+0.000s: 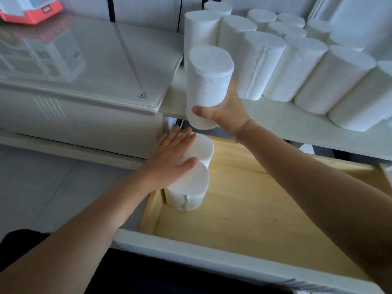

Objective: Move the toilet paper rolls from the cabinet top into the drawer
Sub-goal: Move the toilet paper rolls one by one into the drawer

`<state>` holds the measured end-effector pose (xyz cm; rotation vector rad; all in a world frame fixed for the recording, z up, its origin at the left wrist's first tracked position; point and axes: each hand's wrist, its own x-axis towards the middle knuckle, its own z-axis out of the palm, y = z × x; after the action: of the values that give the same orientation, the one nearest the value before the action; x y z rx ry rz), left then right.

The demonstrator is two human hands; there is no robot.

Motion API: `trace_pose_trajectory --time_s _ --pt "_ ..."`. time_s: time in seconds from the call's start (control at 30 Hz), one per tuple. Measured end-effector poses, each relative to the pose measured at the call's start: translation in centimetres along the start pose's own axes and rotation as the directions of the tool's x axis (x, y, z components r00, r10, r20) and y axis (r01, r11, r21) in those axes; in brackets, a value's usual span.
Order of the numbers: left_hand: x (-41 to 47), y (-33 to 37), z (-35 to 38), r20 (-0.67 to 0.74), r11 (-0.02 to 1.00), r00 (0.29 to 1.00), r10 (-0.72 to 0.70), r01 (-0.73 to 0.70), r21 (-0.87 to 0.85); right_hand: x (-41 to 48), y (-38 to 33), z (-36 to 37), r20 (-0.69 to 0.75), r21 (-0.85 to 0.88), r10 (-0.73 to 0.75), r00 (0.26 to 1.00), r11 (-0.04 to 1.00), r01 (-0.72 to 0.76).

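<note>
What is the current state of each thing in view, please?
Drawer: pulled open.
Held toilet paper roll: upright, gripped low by the right hand, above the drawer.
Two drawer rolls: standing in the left corner, left hand flat on top.
Cabinet-top rolls: standing upright, clustered.

Drawer [254,209] free at right; two rolls [192,182] crowd left corner.
</note>
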<state>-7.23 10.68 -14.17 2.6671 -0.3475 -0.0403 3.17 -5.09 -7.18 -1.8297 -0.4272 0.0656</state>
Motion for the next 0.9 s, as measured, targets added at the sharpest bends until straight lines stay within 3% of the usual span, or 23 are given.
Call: trace_pose_trajectory --time_s 0.1,0.4,0.67,0.9 --pt "-0.2 0.1 0.0 0.005 1.000 1.000 -0.002 0.002 0.002 -3.6 -0.5 -1.5 0.029 -0.005 -0.028 0.999 1.000 0.028" --pt "-0.3 0.1 0.1 -0.001 0.998 1.000 -0.013 0.013 -0.054 -11.2 2.6 -5.2 0.091 -0.089 0.078 0.993 0.994 -0.069" --pt "-0.3 -0.4 0.5 -0.030 0.997 0.999 0.014 -0.016 -0.070 -12.7 7.9 -4.5 0.072 -0.179 0.218 0.973 0.963 -0.202" --pt "-0.2 -0.5 0.6 -0.030 0.998 0.999 0.015 -0.016 -0.056 -13.2 10.3 -2.9 0.023 -0.153 0.228 0.973 0.963 -0.222"
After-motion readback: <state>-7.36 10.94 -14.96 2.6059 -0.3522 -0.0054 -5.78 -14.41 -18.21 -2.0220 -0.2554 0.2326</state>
